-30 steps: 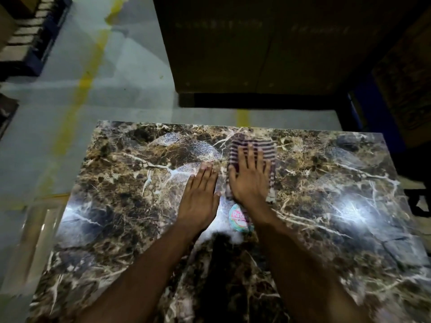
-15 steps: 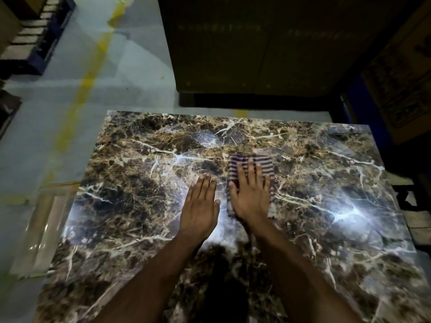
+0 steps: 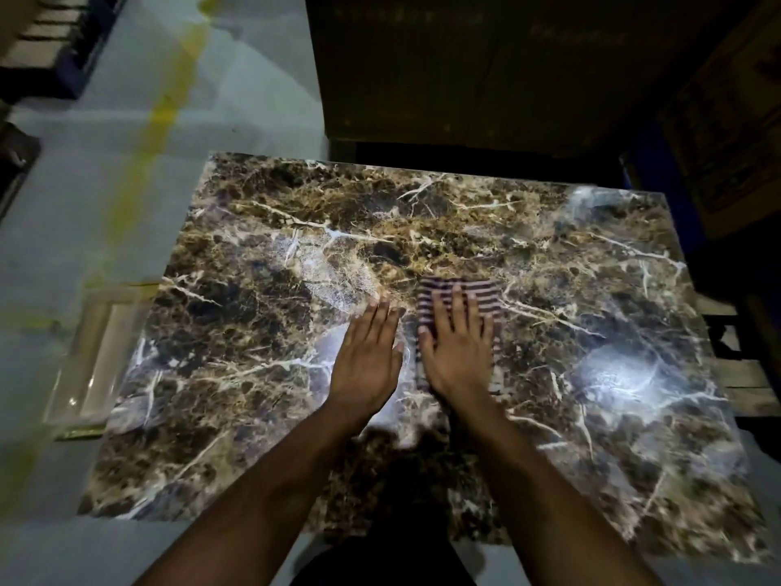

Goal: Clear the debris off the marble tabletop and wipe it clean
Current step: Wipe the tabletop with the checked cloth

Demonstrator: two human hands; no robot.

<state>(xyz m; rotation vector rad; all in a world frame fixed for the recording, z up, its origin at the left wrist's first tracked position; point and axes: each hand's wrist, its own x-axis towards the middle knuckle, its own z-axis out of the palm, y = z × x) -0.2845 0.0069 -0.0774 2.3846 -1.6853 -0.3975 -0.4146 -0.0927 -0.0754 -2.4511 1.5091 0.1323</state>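
Wiping stage in progress. Right hand (image 3: 458,353), fingers straight, presses striped cloth (image 3: 460,298) flat at marble tabletop (image 3: 262,374) centre. Left hand (image 3: 367,361) flat on marble at cloth's 9 o'clock, holding nothing. No debris visible. Hazy smears at 10 and 3 o'clock need wiping.

Open marble all round

The marble tabletop (image 3: 262,374) lay bare; only the striped cloth (image 3: 458,291) interrupted it near the middle.

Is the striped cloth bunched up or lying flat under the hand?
Flat. The striped cloth lies spread on the marble tabletop, with the right hand pressing it with straight fingers.
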